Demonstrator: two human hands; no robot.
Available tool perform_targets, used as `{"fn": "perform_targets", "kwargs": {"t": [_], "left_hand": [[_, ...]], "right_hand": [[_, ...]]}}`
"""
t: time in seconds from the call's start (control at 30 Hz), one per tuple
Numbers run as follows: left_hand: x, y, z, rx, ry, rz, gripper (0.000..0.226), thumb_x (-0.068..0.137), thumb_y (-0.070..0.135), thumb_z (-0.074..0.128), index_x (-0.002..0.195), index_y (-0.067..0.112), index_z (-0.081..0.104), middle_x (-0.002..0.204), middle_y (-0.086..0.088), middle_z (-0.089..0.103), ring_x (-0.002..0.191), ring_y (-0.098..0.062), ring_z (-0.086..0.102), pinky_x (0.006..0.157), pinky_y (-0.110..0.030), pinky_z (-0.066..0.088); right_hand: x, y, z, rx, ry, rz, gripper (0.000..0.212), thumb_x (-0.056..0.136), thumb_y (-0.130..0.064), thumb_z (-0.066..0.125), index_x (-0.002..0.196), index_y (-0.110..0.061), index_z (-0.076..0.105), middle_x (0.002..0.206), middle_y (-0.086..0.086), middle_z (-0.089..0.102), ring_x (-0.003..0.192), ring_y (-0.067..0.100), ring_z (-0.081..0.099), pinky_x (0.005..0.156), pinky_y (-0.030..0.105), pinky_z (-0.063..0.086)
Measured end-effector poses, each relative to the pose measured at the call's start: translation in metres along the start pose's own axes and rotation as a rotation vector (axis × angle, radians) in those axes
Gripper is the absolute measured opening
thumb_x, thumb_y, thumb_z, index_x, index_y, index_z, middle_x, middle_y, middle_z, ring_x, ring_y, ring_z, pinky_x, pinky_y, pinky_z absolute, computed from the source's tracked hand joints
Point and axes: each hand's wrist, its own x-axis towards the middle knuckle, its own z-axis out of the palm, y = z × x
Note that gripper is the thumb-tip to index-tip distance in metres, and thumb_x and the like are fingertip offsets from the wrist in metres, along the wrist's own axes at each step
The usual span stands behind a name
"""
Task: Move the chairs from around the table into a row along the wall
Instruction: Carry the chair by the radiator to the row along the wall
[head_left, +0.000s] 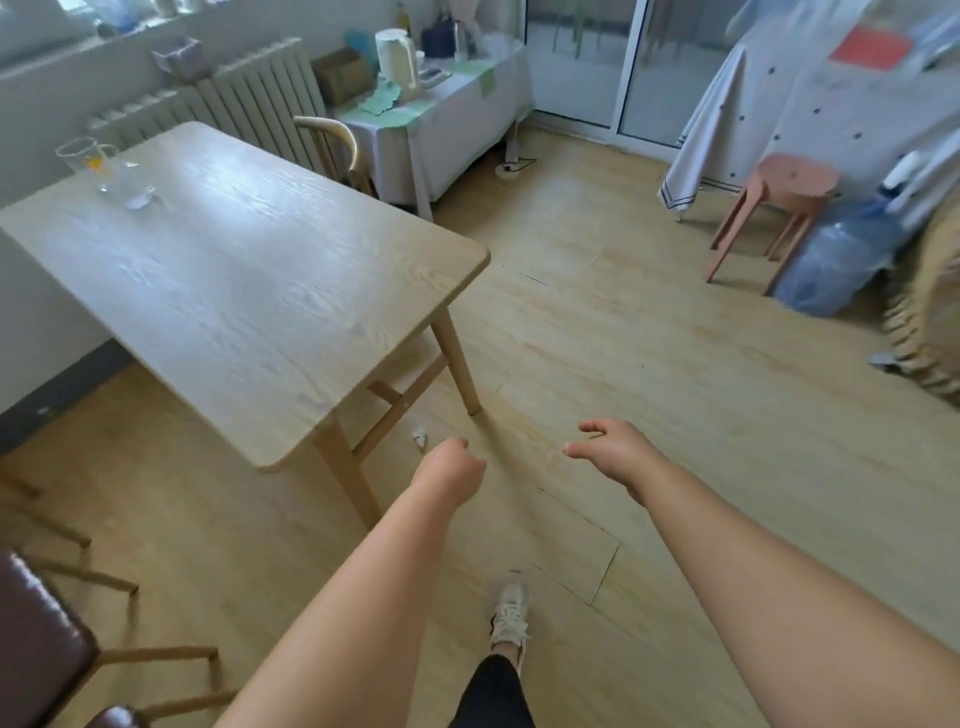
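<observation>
A light wooden table (249, 291) stands against the left wall. One wooden chair (332, 143) with a curved back stays tucked at the table's far end, near the radiator. At the bottom left, a chair with a dark brown seat (36, 639) and pale wooden legs stands along the left wall, with more chair legs (47, 525) just beyond it. My left hand (452, 467) hangs over the floor past the table's near corner, fingers curled in, holding nothing. My right hand (608, 447) is beside it with fingers spread, empty.
A glass jug (91, 163) and a glass stand on the table's far left. A radiator (249, 98) and a cloth-covered side table (441, 119) are behind. A pink stool (769, 208), a blue water bottle (841, 260) and hanging fabric crowd the right. Open wooden floor lies ahead.
</observation>
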Motion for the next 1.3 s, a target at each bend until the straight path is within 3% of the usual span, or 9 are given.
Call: {"fn": "perform_targets", "kwargs": {"t": [0.23, 0.37, 0.57, 0.7, 0.9, 1.03, 1.17, 1.3], "left_hand": [[0.119, 0.082, -0.051, 0.011, 0.0, 0.005, 0.049, 0.097, 0.022, 0.046, 0.144, 0.011, 0.042, 0.143, -0.011, 0.05, 0.128, -0.029, 0.048, 0.1, -0.035, 0.04], [0.172, 0.129, -0.07, 0.023, 0.02, 0.024, 0.052, 0.096, 0.019, 0.046, 0.147, 0.014, 0.038, 0.143, -0.01, 0.05, 0.124, -0.027, 0.052, 0.087, -0.027, 0.04], [0.243, 0.202, -0.091, 0.076, -0.033, 0.041, 0.058, 0.092, 0.024, 0.047, 0.149, 0.015, 0.035, 0.136, -0.01, 0.056, 0.118, -0.028, 0.057, 0.096, -0.035, 0.049], [0.301, 0.258, -0.101, 0.077, -0.021, 0.044, 0.057, 0.093, 0.027, 0.047, 0.148, 0.015, 0.036, 0.13, -0.012, 0.06, 0.112, -0.029, 0.06, 0.087, -0.032, 0.048], [0.371, 0.334, -0.116, -0.024, 0.034, -0.017, 0.056, 0.097, 0.032, 0.049, 0.147, 0.01, 0.038, 0.139, -0.014, 0.054, 0.12, -0.03, 0.055, 0.098, -0.036, 0.047], [0.405, 0.356, -0.127, -0.074, 0.073, -0.071, 0.056, 0.097, 0.035, 0.049, 0.147, 0.011, 0.038, 0.143, -0.01, 0.051, 0.124, -0.027, 0.053, 0.093, -0.031, 0.042], [0.449, 0.367, -0.148, -0.095, 0.108, -0.147, 0.057, 0.096, 0.036, 0.048, 0.147, 0.012, 0.038, 0.146, -0.008, 0.048, 0.129, -0.026, 0.049, 0.098, -0.033, 0.041], [0.508, 0.382, -0.175, -0.133, 0.132, -0.18, 0.057, 0.097, 0.034, 0.048, 0.148, 0.01, 0.037, 0.148, -0.007, 0.046, 0.129, -0.024, 0.049, 0.089, -0.028, 0.039]], "right_hand": [[0.107, -0.073, -0.048, -0.011, 0.04, 0.023, 0.059, 0.081, -0.022, 0.074, 0.136, -0.014, 0.051, 0.138, 0.013, 0.052, 0.122, 0.027, 0.052, 0.103, 0.037, 0.04], [0.154, -0.105, -0.078, -0.003, 0.067, 0.014, 0.059, 0.081, -0.022, 0.074, 0.135, -0.014, 0.052, 0.136, 0.012, 0.053, 0.119, 0.026, 0.053, 0.097, 0.032, 0.039], [0.227, -0.148, -0.13, -0.022, 0.072, 0.006, 0.062, 0.078, -0.026, 0.076, 0.135, -0.016, 0.053, 0.133, 0.011, 0.054, 0.118, 0.025, 0.054, 0.102, 0.035, 0.042], [0.295, -0.178, -0.174, -0.055, 0.035, -0.017, 0.065, 0.077, -0.028, 0.076, 0.136, -0.017, 0.052, 0.136, 0.01, 0.052, 0.121, 0.025, 0.053, 0.101, 0.034, 0.041], [0.391, -0.232, -0.242, -0.156, -0.023, -0.085, 0.064, 0.078, -0.031, 0.075, 0.136, -0.019, 0.051, 0.137, 0.009, 0.052, 0.121, 0.025, 0.053, 0.103, 0.037, 0.042], [0.446, -0.271, -0.269, -0.21, -0.033, -0.119, 0.061, 0.08, -0.031, 0.073, 0.136, -0.019, 0.052, 0.137, 0.007, 0.052, 0.121, 0.025, 0.053, 0.1, 0.035, 0.041], [0.496, -0.311, -0.266, -0.233, -0.125, -0.155, 0.06, 0.08, -0.031, 0.073, 0.135, -0.019, 0.053, 0.134, 0.007, 0.054, 0.118, 0.023, 0.054, 0.098, 0.033, 0.042], [0.556, -0.359, -0.263, -0.25, -0.179, -0.188, 0.056, 0.08, -0.03, 0.073, 0.132, -0.019, 0.055, 0.133, 0.007, 0.053, 0.117, 0.023, 0.054, 0.095, 0.032, 0.041]]}}
